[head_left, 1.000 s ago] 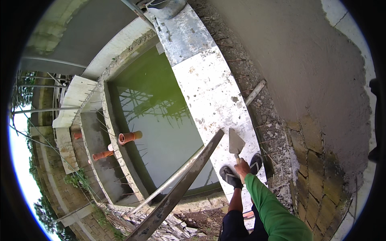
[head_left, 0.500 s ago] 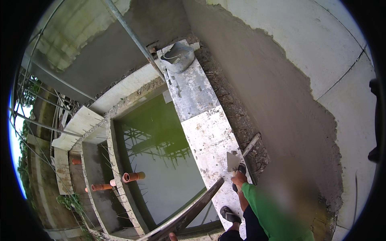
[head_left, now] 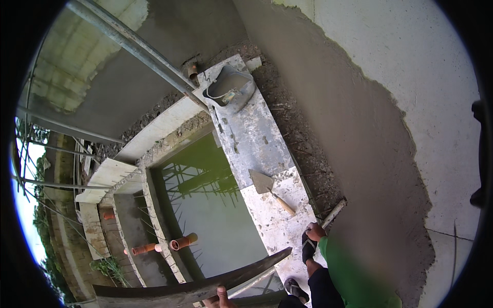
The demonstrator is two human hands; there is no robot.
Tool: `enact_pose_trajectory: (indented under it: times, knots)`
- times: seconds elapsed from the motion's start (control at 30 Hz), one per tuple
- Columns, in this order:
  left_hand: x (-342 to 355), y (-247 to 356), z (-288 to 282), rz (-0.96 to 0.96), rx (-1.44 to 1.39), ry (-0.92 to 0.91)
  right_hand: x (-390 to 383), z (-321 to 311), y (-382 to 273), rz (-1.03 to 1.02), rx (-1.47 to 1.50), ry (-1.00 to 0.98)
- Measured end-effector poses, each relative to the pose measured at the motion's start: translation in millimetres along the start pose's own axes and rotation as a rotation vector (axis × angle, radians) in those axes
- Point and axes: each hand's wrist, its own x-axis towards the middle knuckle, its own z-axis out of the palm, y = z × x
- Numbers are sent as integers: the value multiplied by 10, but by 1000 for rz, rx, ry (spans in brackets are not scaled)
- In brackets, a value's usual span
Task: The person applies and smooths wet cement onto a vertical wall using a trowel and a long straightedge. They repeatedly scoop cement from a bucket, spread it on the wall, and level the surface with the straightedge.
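Observation:
My left hand [head_left: 220, 299] grips a long, narrow, mortar-smeared plasterer's straightedge [head_left: 205, 285] at the lower edge, with the thumb over its side. The tool reaches out over the water towards the plank. My right hand [head_left: 315, 231] is low, in front of my sandalled foot [head_left: 308, 247]; its fingers are too small to make out, and no tool shows in it. A pointed trowel [head_left: 262, 180] with a wooden handle [head_left: 282, 204] lies on the white, splattered plank [head_left: 257, 206], beyond my right hand.
At the plank's far end stands a cut-down grey tub [head_left: 241, 100]. Left of the plank is a pit of green water [head_left: 215, 215], with orange pipes [head_left: 184, 241] and thin rods along its wall. Metal poles [head_left: 138, 49] slant across. A partly plastered wall [head_left: 339, 118] rises on the right.
The trowel has left my right hand and lies on the plank. My left hand and the straightedge have come further into view, the tool now lying more level. The view has shifted slightly.

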Motion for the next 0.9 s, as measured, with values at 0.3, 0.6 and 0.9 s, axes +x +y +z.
enact_pose_trajectory:
  times: [0.3,0.6,0.9]
  knots:
    - [55,3033,1138,738,-392,-178,-885,-1018,-534,-60,212,37]
    - [1041,3805,2068,379,-551,-518,-1238,-1964,-2265,474,1861,-37]
    - [1280,5351,3157,448,-432,-826,-530,-2332,-3473,129,2314,282]
